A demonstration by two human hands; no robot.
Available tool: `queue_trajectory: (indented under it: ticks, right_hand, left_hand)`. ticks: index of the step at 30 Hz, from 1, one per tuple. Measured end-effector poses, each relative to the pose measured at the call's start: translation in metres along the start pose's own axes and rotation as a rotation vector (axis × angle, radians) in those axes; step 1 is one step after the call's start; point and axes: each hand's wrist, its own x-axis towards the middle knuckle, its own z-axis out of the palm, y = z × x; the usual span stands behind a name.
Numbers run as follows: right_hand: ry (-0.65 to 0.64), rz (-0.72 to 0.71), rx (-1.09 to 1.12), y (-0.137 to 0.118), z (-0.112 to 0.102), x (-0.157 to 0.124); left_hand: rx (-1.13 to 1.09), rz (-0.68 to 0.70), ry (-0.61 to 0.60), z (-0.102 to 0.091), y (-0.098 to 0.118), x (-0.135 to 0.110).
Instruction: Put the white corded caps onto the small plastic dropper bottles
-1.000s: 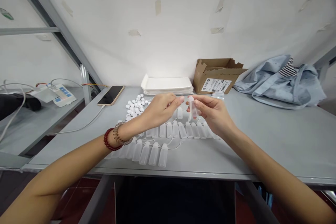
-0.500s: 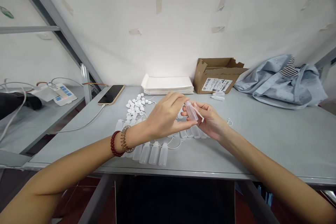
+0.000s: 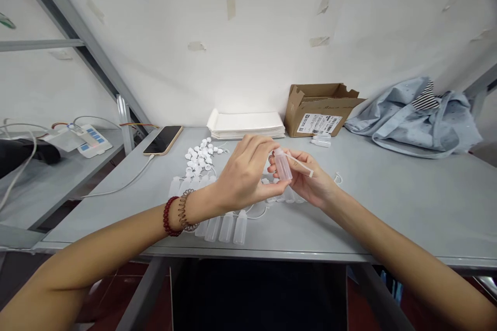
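Observation:
My right hand (image 3: 310,181) grips a small translucent dropper bottle (image 3: 282,164), tilted, above the grey table (image 3: 388,201). A thin white strip (image 3: 301,164) sticks out to the right between my right fingers. My left hand (image 3: 244,176) is curled, its thumb and fingertips pinching at the bottle's top and side. Under both hands lie rows of the same small bottles (image 3: 227,227). A scatter of small white caps (image 3: 200,158) lies farther back to the left.
A stack of white sheets (image 3: 246,124) and an open cardboard box (image 3: 316,108) stand by the wall. A phone (image 3: 163,139) with a cable lies at the left. A blue bag (image 3: 419,116) sits at the right, two loose bottles (image 3: 321,139) near the box.
The bottle went from upright between both hands to tilted. My left hand moved right and closed over its top. Both hands dropped slightly toward the table.

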Motion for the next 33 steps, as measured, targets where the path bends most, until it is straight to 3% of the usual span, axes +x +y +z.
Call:
queue_trajectory:
  ticks: [6,10,14,18,24,30,33]
  right_hand:
    - [0.124,-0.184,-0.321,-0.017,-0.007,-0.005]
    - [-0.015,-0.157,-0.714,-0.025,-0.004,-0.012]
    - [-0.121,-0.267,-1.004,-0.017,0.002,-0.015]
    - [-0.151,-0.336,-1.089,-0.013,0.003,-0.016]
    - [-0.223,-0.319,-1.099,-0.021,0.003,-0.019]
    - [-0.529,-0.199,-1.168,-0.016,0.005,-0.022]
    - [-0.614,-0.173,-1.259,-0.010,0.007,-0.023]
  left_hand:
    - [-0.014,-0.106,-0.261,-0.017,-0.002,-0.003]
    - [0.036,-0.134,-0.484,-0.028,0.000,-0.010]
    - [0.053,-0.135,-0.549,-0.031,0.003,-0.015]
    - [0.032,-0.169,-0.581,-0.036,0.005,-0.016]
    - [-0.098,-0.188,-0.657,-0.048,0.005,-0.022]
    - [-0.217,-0.234,-0.778,-0.050,0.016,-0.039]
    - [-0.185,-0.255,-0.855,-0.049,0.024,-0.043]
